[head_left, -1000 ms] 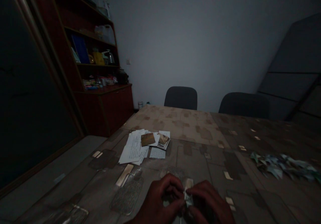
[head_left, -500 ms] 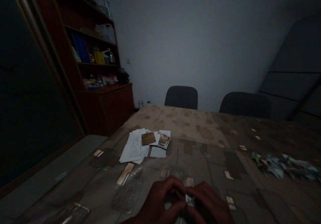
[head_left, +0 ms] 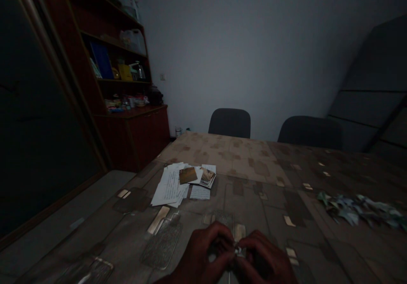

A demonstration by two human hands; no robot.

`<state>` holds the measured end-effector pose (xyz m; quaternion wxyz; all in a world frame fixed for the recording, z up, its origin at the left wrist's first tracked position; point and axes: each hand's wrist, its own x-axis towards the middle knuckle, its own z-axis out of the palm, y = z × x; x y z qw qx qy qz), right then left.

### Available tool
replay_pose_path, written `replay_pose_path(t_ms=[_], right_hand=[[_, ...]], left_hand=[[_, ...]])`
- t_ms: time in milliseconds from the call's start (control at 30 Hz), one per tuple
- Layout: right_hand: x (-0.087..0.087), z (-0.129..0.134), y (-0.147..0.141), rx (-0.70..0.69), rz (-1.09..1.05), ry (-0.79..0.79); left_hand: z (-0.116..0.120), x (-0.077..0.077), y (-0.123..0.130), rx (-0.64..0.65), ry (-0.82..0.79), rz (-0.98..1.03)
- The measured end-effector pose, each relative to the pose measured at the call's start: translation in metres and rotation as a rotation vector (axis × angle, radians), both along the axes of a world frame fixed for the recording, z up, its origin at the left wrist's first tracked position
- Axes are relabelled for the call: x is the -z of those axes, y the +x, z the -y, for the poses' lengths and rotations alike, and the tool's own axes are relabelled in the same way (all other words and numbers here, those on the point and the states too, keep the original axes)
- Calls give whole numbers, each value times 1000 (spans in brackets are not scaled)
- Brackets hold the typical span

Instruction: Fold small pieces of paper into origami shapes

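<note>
At the bottom centre, my left hand (head_left: 205,250) and my right hand (head_left: 269,256) meet just above the patterned tablecloth. A small whitish folded piece of paper (head_left: 240,251) is pinched between the fingertips of both hands. Fingers cover most of it, and the dim light hides its exact shape. Off to the right lies a row of crumpled-looking folded papers (head_left: 356,210), pale and greenish, apart from both hands.
Beyond my left hand, printed sheets (head_left: 168,186) lie loosely stacked, with a brown card (head_left: 188,175) and a small picture (head_left: 207,176) on top. Two dark chairs (head_left: 229,123) stand behind the table (head_left: 219,148). A red-brown cabinet (head_left: 136,135) with filled shelves stands at left.
My right fingers have shifted and closed further over the small paper, so less of it shows. My left hand stays almost where it was.
</note>
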<state>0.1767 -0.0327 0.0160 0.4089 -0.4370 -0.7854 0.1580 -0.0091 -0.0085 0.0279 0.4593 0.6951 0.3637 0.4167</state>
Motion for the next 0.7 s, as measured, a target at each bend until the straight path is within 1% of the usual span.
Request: replay_pose_path(t_ms=[100,167,333,433,567,700], right_hand=[[1,0,-1,7,-30,-44],[1,-1,-1,4,-50,-57],[-1,-1,-1,10,-92,-77],[1,-1,-1,14,-109,-76],[6,-2,-3,26,-103,-90],[7,-3,-3,24,-62,-76]], left_hand=[[0,0,1,-8,-57,11],[0,-1,1,-10,-65,21],[0,-1,2,-35,3,15],[0,-2,2,-44,24,-13],[0,0,3,-46,-30,-21],[-2,6,3,-1,-105,29]])
